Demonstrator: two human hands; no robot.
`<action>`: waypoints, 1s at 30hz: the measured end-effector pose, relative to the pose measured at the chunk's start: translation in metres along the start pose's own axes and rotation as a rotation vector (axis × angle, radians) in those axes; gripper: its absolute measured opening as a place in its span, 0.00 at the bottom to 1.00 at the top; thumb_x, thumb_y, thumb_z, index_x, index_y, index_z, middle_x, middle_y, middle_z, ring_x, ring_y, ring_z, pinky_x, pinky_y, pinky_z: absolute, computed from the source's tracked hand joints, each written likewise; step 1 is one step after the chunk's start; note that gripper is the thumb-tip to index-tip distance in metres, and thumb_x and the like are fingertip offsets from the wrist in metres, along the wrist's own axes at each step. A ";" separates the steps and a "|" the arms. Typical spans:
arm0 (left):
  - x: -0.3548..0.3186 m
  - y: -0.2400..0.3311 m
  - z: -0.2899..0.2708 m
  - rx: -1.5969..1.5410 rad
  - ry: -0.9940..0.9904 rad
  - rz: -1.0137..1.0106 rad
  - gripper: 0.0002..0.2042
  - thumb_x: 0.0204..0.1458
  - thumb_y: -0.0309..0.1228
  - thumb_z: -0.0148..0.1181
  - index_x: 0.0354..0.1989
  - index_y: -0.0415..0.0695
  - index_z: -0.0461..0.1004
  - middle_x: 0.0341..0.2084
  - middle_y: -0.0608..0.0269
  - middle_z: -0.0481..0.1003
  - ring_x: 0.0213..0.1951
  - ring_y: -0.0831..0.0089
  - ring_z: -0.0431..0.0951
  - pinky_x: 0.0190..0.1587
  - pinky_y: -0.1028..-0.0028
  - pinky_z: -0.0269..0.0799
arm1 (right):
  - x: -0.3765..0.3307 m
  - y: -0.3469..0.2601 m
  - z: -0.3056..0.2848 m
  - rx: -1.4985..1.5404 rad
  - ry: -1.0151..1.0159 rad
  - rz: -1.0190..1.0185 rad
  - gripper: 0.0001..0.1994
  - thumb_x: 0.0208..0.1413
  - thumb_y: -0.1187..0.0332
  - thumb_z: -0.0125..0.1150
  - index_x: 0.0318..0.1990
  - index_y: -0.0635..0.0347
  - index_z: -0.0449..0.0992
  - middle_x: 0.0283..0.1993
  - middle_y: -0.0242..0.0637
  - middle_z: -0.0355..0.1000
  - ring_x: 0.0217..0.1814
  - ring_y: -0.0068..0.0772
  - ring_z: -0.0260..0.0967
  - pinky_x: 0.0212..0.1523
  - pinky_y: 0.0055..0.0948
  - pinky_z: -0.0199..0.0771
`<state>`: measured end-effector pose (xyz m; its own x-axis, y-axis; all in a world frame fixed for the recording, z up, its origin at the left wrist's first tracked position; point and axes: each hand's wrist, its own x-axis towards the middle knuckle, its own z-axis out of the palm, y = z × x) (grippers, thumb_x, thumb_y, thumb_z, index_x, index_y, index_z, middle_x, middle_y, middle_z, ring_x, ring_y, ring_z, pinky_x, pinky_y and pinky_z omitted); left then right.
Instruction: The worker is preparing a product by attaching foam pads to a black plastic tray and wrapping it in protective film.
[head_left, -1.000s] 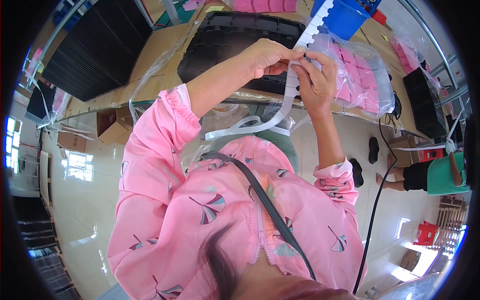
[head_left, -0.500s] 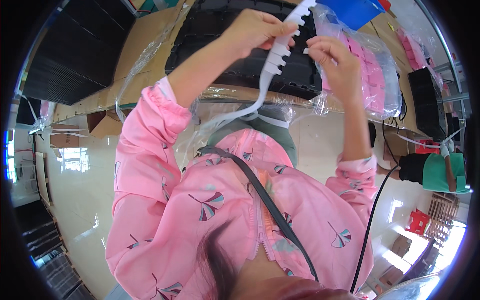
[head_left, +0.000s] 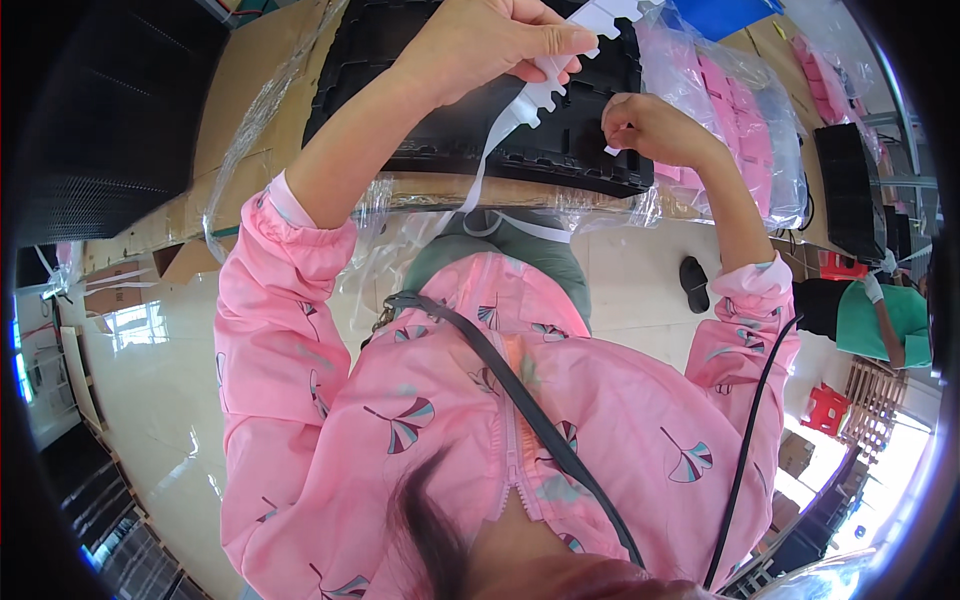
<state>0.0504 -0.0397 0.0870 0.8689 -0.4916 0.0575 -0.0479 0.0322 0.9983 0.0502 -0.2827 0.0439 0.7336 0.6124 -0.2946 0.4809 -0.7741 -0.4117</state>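
Note:
My left hand (head_left: 485, 45) pinches a white notched strip (head_left: 530, 103) between thumb and fingers. The strip slants over a black plastic tray (head_left: 580, 150), and a narrow white ribbon trails from its lower end past the table edge. Close to the tray's right side, my right hand (head_left: 655, 130) has its fingertips closed on a small white tab (head_left: 612, 151). That hand sits just above the tray surface; whether the tab touches the tray I cannot tell.
Pink parts in clear plastic (head_left: 735, 125) lie right of the tray, with a blue bin (head_left: 720, 14) behind. A black perforated panel (head_left: 110, 120) stands at left. Loose clear film (head_left: 265, 120) lies on the cardboard. A person in green (head_left: 880, 315) works at far right.
My left hand has moved left and toward the far edge of view with the strip. My right hand has come lower over the tray, its wrist bent, still pinching the tab.

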 end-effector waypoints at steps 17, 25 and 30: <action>0.013 -0.011 -0.002 0.014 -0.119 0.086 0.11 0.48 0.33 0.60 0.33 0.36 0.76 0.26 0.59 0.77 0.28 0.77 0.77 0.32 0.79 0.73 | -0.006 -0.014 0.021 -0.113 0.463 0.059 0.06 0.40 0.74 0.61 0.29 0.61 0.76 0.35 0.35 0.69 0.37 0.41 0.70 0.36 0.34 0.70; 0.014 0.003 0.004 0.433 -0.002 0.196 0.09 0.49 0.31 0.58 0.33 0.38 0.77 0.23 0.67 0.76 0.24 0.84 0.70 0.29 0.82 0.67 | -0.008 -0.063 0.012 0.095 1.194 -0.372 0.11 0.37 0.80 0.66 0.33 0.64 0.76 0.33 0.38 0.69 0.31 0.30 0.66 0.28 0.24 0.67; 0.017 -0.001 0.007 0.464 0.101 0.212 0.09 0.48 0.30 0.58 0.31 0.37 0.77 0.21 0.67 0.75 0.24 0.85 0.69 0.27 0.82 0.65 | 0.017 -0.075 0.018 0.132 1.298 -0.337 0.14 0.33 0.78 0.68 0.33 0.65 0.76 0.34 0.37 0.68 0.35 0.34 0.64 0.34 0.27 0.66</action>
<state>0.0619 -0.0544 0.0869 0.8587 -0.4290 0.2803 -0.4209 -0.2783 0.8633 0.0181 -0.2114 0.0538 0.5465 0.1182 0.8291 0.7306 -0.5512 -0.4030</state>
